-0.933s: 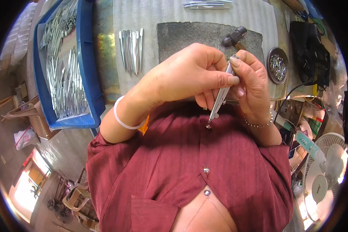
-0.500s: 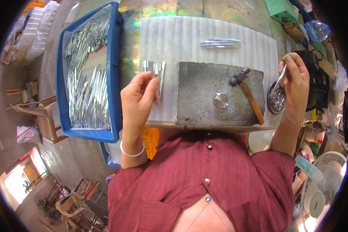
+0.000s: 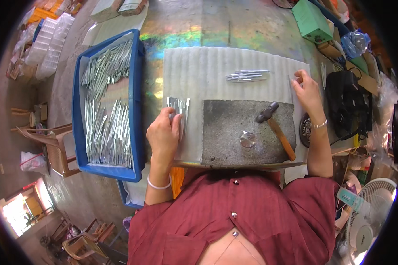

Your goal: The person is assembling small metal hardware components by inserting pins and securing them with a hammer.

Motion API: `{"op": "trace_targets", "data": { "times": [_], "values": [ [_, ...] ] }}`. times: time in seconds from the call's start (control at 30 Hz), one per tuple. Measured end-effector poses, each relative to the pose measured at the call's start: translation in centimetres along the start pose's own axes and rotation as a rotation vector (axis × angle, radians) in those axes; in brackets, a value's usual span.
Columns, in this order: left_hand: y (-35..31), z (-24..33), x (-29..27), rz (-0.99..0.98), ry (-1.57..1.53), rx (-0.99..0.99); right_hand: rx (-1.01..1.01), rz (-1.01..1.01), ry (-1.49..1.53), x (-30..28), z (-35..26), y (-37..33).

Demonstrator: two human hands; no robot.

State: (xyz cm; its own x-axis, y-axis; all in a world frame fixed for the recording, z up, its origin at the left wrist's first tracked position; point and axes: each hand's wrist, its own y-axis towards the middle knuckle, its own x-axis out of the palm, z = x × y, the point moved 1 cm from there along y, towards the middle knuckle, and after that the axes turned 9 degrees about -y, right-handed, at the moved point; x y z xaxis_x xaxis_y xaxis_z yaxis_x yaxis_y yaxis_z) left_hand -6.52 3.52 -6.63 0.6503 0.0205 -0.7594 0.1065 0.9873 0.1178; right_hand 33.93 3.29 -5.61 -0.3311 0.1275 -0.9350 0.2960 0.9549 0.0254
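My left hand (image 3: 162,132) is at the left edge of the white foam sheet, thumb and fingers curled against a row of slim silvery metal pieces (image 3: 183,108). Its fingertips partly cover the row. Over the right edge of the sheet, my right hand (image 3: 308,91) pinches a slim metal piece (image 3: 290,82), seen nearly as a thin line. Between my hands lies a dark grey slab (image 3: 225,121), with a wooden-handled hammer (image 3: 278,134) and a round shiny metal disc (image 3: 247,139) on it. Another small bunch of slim metal pieces (image 3: 245,76) lies beyond the slab.
A blue tray (image 3: 138,110) of many slim metal pieces stands at the left. A dark bowl (image 3: 304,137) of small metal parts is partly behind my right forearm. Farther right are a black bag (image 3: 342,101), a green box (image 3: 312,22) and a clear plastic bottle (image 3: 354,44).
My right hand has moved left from above the bowl to the sheet's right edge. My left hand stays by the row, its fingers shifted slightly. The whole view has tilted, so the table sits lower.
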Motion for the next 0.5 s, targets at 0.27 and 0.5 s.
{"op": "trace_targets", "data": {
  "times": [0.27, 0.5],
  "values": [
    [4.6, 7.9, -0.6, -0.083, -0.279, 0.215, -0.2, -0.137, 0.127, -4.6, -7.3, -10.3],
    [13.0, 10.4, 9.5, -0.451, -0.116, 0.392, -0.304, -0.049, -0.138, -2.5, -8.8, -13.6]
  ]
}}
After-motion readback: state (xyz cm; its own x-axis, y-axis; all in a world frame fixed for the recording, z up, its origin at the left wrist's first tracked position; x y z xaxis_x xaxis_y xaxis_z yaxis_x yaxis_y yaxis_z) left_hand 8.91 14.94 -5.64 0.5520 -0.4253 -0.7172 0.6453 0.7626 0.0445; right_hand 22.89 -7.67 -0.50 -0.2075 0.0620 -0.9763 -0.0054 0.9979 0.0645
